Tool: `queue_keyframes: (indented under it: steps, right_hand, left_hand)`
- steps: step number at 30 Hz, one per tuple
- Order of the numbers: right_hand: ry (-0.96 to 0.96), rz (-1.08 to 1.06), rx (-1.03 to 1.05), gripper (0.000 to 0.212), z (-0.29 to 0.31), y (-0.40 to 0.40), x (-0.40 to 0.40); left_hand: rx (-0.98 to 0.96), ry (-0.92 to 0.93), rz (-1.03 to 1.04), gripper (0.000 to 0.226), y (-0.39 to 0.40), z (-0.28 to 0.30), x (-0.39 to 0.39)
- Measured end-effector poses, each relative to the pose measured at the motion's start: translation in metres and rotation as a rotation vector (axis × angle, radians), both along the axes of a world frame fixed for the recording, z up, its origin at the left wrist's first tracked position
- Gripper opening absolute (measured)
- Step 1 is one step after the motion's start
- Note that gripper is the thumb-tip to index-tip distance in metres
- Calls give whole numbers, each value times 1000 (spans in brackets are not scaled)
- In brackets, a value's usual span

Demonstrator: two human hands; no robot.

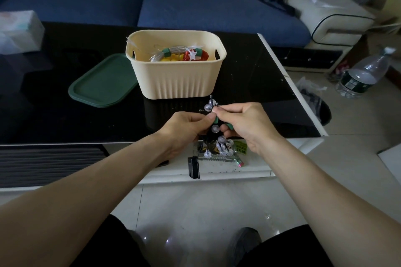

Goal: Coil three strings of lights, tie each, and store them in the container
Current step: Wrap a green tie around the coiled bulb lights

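A coiled string of clear ball lights [220, 143] on black wire hangs between my hands over the table's near edge. My left hand [184, 128] pinches the bundle from the left. My right hand [243, 123] grips it from the right, fingers curled around a green tie [229, 125] on the bundle. A black battery box [193, 167] dangles below. The cream container [180, 78] stands behind on the black table [65, 104], holding two coiled light strings [180, 55] with green ties.
A green lid [104, 81] lies left of the container. A tissue pack [18, 31] sits at the far left. A blue sofa [195, 11] runs behind the table. A plastic bottle [364, 73] stands on the floor at right.
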State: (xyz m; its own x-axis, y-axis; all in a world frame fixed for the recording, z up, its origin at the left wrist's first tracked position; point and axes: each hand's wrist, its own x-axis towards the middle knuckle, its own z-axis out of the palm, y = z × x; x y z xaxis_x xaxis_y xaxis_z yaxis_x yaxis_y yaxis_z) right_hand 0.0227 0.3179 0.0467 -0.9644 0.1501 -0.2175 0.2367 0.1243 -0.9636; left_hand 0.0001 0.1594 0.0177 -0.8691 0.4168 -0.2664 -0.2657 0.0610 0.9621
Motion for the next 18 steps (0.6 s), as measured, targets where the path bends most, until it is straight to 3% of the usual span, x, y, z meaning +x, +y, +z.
queue_keyframes:
  steps: [12,18]
  right_hand:
    - [36,-95,87,15,3,-10,7]
    - [-45,17,-74,30,15,-5,9]
  left_hand:
    - [-36,21,124,27,9,-8,1]
    - [2,77,199,26,5,-7,-4]
